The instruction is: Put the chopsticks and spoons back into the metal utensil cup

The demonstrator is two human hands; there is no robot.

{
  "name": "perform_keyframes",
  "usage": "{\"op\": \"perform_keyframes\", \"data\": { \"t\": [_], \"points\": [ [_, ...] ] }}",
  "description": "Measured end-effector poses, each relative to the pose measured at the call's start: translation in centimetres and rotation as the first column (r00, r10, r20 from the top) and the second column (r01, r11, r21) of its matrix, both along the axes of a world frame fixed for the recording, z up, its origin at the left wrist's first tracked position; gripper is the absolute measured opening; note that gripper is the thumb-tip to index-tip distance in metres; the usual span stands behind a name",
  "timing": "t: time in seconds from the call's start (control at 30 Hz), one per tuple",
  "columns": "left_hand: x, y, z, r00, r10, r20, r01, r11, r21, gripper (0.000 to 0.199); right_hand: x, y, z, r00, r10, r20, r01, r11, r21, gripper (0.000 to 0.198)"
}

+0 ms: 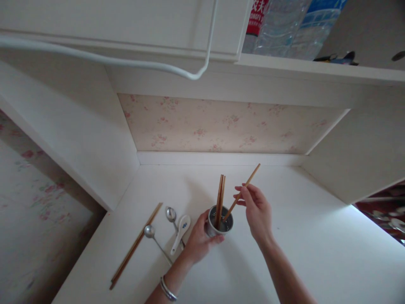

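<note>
My left hand (202, 238) is wrapped round a grey cup-shaped holder (214, 232) on the white tabletop. Several wooden chopsticks (220, 194) stand upright inside it. Between the thumb and fingers of my right hand (255, 207) is a single chopstick (253, 173), tilted, with its lower end inside the holder's mouth. Left of my left hand lie a white ceramic spoon (183, 226) with a blue mark, a metal spoon (171, 214) partly under it, and a long-handled metal spoon (149, 231). Farther left, a pair of chopsticks (136, 245) lies slantwise.
White side panels (341, 156) and a back wall with floral paper enclose the table. Overhead, a shelf (316, 67) holds plastic bottles (284, 29). A white cable (126, 62) hangs across the upper left, in front of a cabinet door (110, 21).
</note>
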State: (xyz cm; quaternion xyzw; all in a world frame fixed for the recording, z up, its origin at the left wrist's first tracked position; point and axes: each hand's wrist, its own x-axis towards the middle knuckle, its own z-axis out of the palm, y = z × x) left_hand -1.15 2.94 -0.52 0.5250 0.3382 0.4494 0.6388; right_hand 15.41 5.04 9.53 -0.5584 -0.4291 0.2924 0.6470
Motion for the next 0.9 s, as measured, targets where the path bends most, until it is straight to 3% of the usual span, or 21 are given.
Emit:
{"op": "perform_keyframes", "data": {
  "t": [0.17,0.37,0.73,0.9],
  "points": [
    [0.1,0.0,0.0,0.999,-0.026,0.042,0.027,1.0,-0.011,0.081,0.0,0.0,-2.3,0.991,0.084,0.107,-0.066,0.985,-0.159,0.041],
    [0.2,0.1,-1.1,0.999,-0.008,0.033,0.008,1.0,0.01,0.082,-0.8,0.1,-3.3,0.935,0.165,0.315,-0.101,0.972,-0.21,0.036],
    [0.2,0.2,-1.3,0.999,-0.015,0.039,0.015,1.0,0.006,0.082,-1.2,-0.1,-4.1,0.928,0.197,0.316,-0.138,0.97,-0.2,0.041],
    [0.2,0.1,-1.1,0.999,-0.015,0.031,0.014,0.999,0.036,0.081,-0.1,-1.3,-6.1,0.951,0.291,0.106,-0.263,0.939,-0.223,0.052]
  ]
}}
